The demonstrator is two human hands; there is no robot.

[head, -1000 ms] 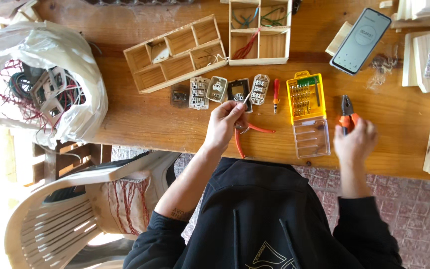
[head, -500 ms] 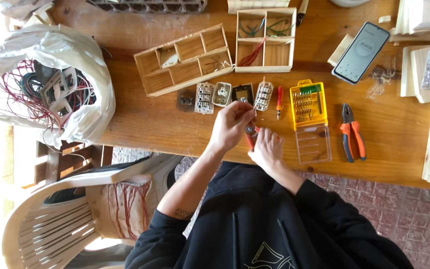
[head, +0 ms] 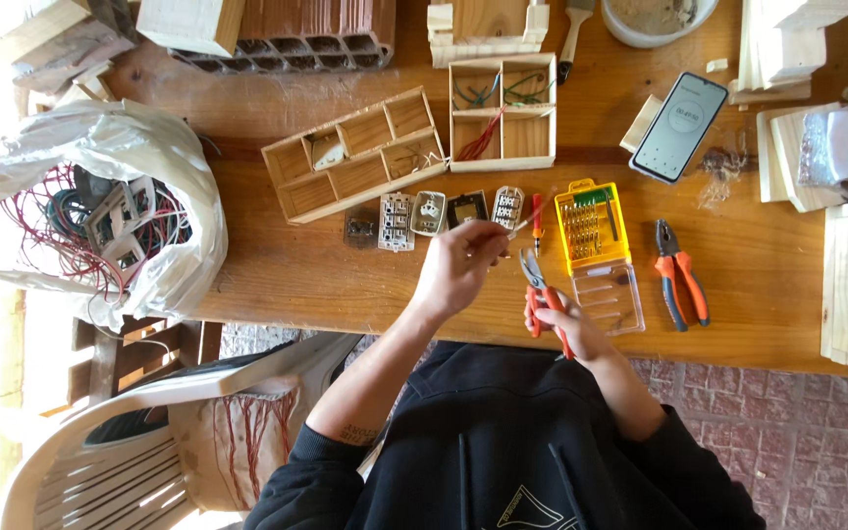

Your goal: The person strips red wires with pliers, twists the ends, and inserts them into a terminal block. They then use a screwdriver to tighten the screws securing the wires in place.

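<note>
The left hand (head: 458,267) pinches a short pale wire (head: 512,230) taut above the desk (head: 326,275), presenting its end to the red-handled pliers (head: 542,294) gripped in the right hand (head: 571,329) just beside it, with sockets (head: 429,212) lying just beyond.

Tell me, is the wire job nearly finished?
Partly, it seems. Done: wire pieces lie sorted in the wooden tray. In hand: the left hand pinches a thin wire, and the right hand holds orange-handled cutters. Left: the bag looks full of tangled wires.
</note>
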